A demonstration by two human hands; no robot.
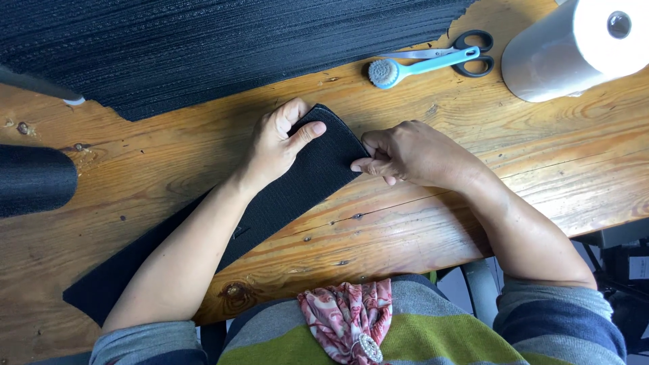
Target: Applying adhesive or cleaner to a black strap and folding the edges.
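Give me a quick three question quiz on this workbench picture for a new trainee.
1. True or false: the left hand presses on the black strip.
2. What does the right hand pinch? A. the scissors B. the strip's edge C. the white roll
3. Which tool lies right beside the scissors on the table?

Key
1. True.
2. B.
3. The blue brush.
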